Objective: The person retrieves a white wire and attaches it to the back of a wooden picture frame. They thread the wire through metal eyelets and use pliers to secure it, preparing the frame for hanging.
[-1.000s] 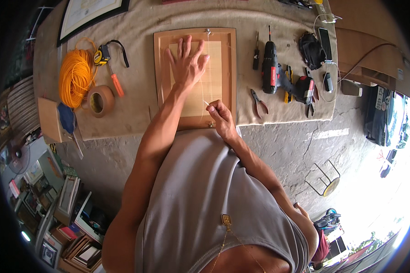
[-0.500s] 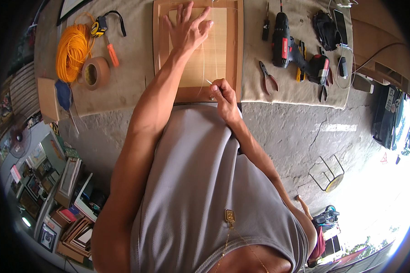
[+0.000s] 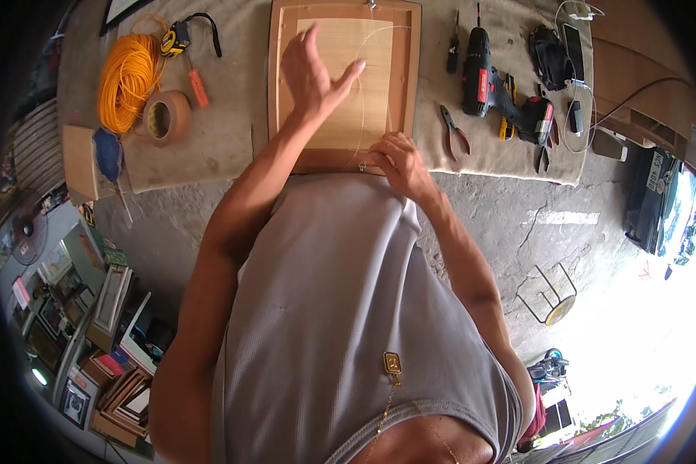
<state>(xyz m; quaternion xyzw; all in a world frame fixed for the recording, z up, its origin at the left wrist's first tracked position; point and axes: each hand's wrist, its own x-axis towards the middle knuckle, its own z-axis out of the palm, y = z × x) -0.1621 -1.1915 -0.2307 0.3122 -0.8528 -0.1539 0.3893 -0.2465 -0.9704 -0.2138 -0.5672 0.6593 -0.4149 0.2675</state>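
Note:
A framed panel [image 3: 329,124] with a wooden border lies face down or back up; I cannot tell which. Over it hovers my left hand [image 3: 317,81], its fingers stretched and the thumb apart, holding nothing. A thin clear cord [image 3: 363,108] loops across the panel, curving from the upper right down to the near border. By that near edge, my right hand [image 3: 400,162] has its fingers pinched together on the cord. Beside those fingertips is a small metal fitting [image 3: 363,167]. Another metal fitting [image 3: 372,5] sits on the far border.
Left on the cloth-covered table [image 3: 232,116] are orange rope [image 3: 124,85], a tape measure [image 3: 175,39], an orange-handled screwdriver [image 3: 199,89] and a tape roll [image 3: 167,117]. To the right lie pliers [image 3: 455,133], a cordless drill [image 3: 479,73], a cutter [image 3: 508,108] and a phone [image 3: 573,50].
My right hand has shifted right and turned, its knuckles now uppermost. My left hand's fingers have drawn closer together. The cord now bows in a wider loop over the panel.

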